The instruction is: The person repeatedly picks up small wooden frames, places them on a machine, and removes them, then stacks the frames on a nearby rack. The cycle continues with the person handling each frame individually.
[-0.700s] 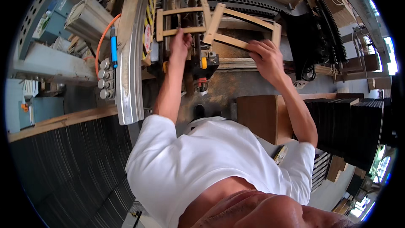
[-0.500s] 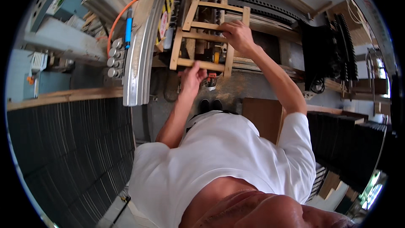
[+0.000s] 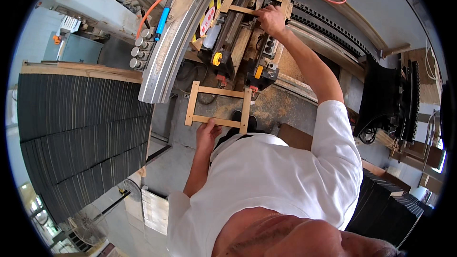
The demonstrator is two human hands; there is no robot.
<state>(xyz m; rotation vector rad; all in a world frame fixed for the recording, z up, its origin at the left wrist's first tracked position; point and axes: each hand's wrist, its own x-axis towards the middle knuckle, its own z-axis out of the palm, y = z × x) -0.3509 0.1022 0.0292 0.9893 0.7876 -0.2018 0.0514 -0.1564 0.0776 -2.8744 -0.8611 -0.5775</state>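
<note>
My left hand (image 3: 207, 137) grips the near bar of a small wooden frame (image 3: 221, 92), held low in front of my body. The frame is light-coloured, with two long bars joined by two end pieces. Farther ahead my right hand (image 3: 272, 21) is closed on the near bar of a second wooden frame (image 3: 243, 10), which lies over the rails of a machine. Between the two frames, the machine's paired black units with yellow knobs (image 3: 217, 59) are exposed. My fingertips are partly hidden on both hands.
A metal beam (image 3: 166, 57) with a blue pen-like tool (image 3: 164, 19) and an orange hose runs along the left. Stacked dark panels (image 3: 85, 123) stand left. Black cable chain and a dark cover (image 3: 376, 100) are at right. Sawdust (image 3: 276, 107) lies on the floor.
The left hand's frame has moved back toward my body, away from the other frame. My right hand and its frame are farther forward over the machine. The view has also shifted.
</note>
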